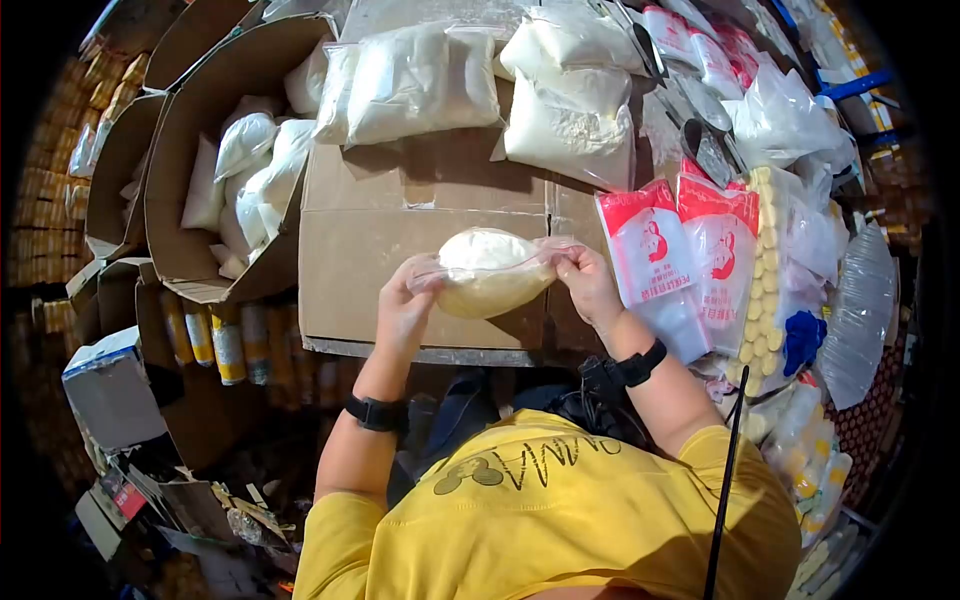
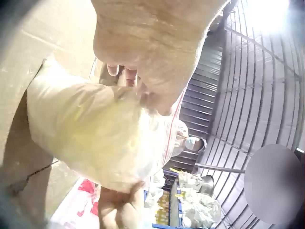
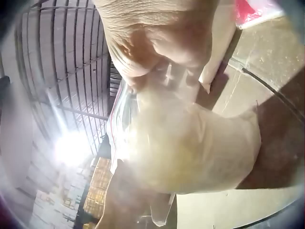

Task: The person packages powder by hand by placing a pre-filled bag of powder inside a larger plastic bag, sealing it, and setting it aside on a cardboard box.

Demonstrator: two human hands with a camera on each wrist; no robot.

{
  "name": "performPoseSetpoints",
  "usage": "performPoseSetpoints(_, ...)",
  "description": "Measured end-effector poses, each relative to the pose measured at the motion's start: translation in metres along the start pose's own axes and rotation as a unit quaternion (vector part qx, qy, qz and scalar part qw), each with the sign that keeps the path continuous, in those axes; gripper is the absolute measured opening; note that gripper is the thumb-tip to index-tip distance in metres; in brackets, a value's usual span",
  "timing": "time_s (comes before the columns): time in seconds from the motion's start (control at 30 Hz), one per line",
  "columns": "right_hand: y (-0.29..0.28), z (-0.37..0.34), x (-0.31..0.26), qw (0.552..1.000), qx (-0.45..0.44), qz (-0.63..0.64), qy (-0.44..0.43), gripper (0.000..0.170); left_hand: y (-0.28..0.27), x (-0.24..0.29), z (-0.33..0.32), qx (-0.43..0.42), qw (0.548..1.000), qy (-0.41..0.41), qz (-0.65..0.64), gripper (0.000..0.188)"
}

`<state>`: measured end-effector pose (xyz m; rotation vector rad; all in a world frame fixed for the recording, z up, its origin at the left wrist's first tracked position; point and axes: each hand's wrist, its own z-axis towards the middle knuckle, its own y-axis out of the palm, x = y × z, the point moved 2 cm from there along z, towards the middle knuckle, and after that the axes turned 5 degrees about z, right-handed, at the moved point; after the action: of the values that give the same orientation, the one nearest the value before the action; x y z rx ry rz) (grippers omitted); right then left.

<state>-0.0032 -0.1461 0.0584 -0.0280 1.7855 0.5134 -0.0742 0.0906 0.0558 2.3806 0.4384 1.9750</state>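
A clear plastic zip bag of pale powder (image 1: 492, 285) is held up between both hands over the cardboard-covered work surface (image 1: 400, 240). My left hand (image 1: 408, 290) pinches one top corner of it, and my right hand (image 1: 590, 287) pinches the opposite corner. Along the bag's upper edge, red seal lines show in the left wrist view, where the filled bag (image 2: 95, 129) bulges below the hand. From the right wrist, the powder bag (image 3: 190, 148) hangs beneath the fingers, close over the cardboard.
Filled powder bags (image 1: 400, 85) lie along the far side, with another stack (image 1: 570, 120) beside them. At left stands an open carton (image 1: 170, 190) holding more bags. Red-and-white printed bags (image 1: 650, 240) and metal scoops (image 1: 700, 110) lie at right, near a blue cloth (image 1: 803, 342).
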Motion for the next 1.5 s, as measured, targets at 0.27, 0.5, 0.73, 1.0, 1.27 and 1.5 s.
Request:
performPoseSetpoints(0.27,-0.004,0.011,0.021,0.941,0.136,0.291,0.103,0.013,0.012,-0.015,0.006,0.050,0.969,-0.053,-0.237,0.021)
performPoseSetpoints(0.5,-0.002,0.017,0.001,0.993,0.045,0.096,0.049,0.010,-0.001,0.021,0.012,0.008,0.994,0.071,0.084,0.035)
performPoseSetpoints(0.73,-0.001,0.017,-0.007,0.996,0.024,0.065,0.057,0.007,0.007,0.103,0.031,-0.203,0.756,0.205,0.587,0.014)
performPoseSetpoints(1.0,0.030,0.013,-0.065,0.868,0.006,-0.397,-0.299,0.033,0.008,0.130,0.032,-0.239,0.731,0.187,0.612,0.022)
performPoseSetpoints(1.27,0.104,0.013,-0.050,0.772,-0.131,-0.544,-0.302,0.026,-0.009,0.038,0.011,-0.046,0.973,0.086,0.208,0.032)
performPoseSetpoints(1.5,0.128,0.022,-0.051,0.735,-0.155,-0.546,-0.372,0.013,-0.002,0.024,-0.006,0.085,0.978,0.063,0.178,0.012)
